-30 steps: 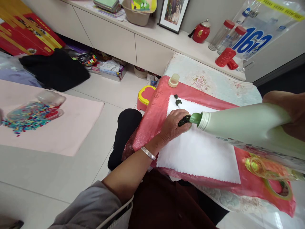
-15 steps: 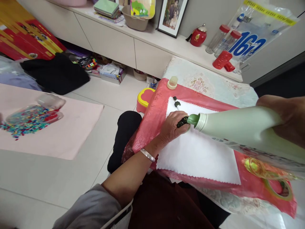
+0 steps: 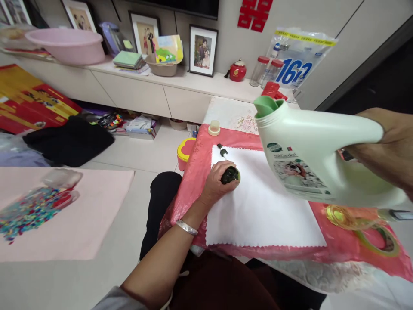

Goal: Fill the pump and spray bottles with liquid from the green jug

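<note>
My right hand [image 3: 385,148] grips the handle of a large pale green detergent jug [image 3: 316,155], held in the air with its green spout tilted up and to the left. Below it, my left hand [image 3: 217,186] is wrapped round a small dark green bottle [image 3: 230,175] standing on a white cloth [image 3: 264,206]. The cloth lies on a red plastic sheet [image 3: 196,172] over the table. A black dropper cap [image 3: 221,149] lies on the cloth's far corner, beyond the small bottle.
A cream cap [image 3: 214,128] sits at the red sheet's far edge. A roll of tape [image 3: 382,241] and a yellow-green ring [image 3: 338,214] lie at the right. A yellow and red stool [image 3: 184,151] stands beside the table. Coloured beads [image 3: 32,209] lie on a pink mat on the floor.
The jug's spout was down at the small bottle's mouth; the jug has since been lifted and tipped back up. My view has risen towards the wall shelf.
</note>
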Motion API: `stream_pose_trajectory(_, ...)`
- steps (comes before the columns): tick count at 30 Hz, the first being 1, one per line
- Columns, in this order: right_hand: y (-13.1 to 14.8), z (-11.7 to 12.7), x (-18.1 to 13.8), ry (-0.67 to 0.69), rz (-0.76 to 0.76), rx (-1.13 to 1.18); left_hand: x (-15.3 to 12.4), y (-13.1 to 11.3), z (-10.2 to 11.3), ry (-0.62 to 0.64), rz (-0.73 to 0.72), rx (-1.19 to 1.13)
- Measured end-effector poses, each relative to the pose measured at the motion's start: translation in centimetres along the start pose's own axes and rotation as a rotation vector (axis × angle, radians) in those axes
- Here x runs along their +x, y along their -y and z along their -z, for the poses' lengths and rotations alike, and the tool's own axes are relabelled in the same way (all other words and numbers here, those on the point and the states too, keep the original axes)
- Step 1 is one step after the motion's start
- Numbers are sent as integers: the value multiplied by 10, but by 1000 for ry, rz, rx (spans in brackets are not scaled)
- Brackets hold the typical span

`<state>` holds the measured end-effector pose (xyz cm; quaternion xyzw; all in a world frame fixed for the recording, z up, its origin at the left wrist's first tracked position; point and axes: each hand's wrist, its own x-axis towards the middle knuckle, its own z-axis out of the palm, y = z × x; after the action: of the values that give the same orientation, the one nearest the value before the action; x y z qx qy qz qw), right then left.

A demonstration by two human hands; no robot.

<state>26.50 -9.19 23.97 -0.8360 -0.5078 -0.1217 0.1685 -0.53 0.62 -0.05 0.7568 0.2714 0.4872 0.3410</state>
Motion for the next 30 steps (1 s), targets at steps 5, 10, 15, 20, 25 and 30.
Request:
stream_pose_trajectory(5,-20,-49,-11,-234,-53,187,0,0,3,36,7,42)
stream_pose_trajectory(10,-52,-124,-21,-401,-203,417,0,-3,4,45,45,40)
stream_pose_trajectory(15,-60,-166,-28,-436,-270,516,2,-6,5,58,68,-2)
stream_pose_trajectory(20,-73,-180,-32,-407,-346,571,6,-9,6,87,115,-34)
stream_pose_trajectory(25,-81,-180,-51,-285,-393,582,10,-13,9,144,152,-8)
stream_pose_trajectory(30,-83,-177,-72,-192,-368,569,10,-15,9,144,164,29)
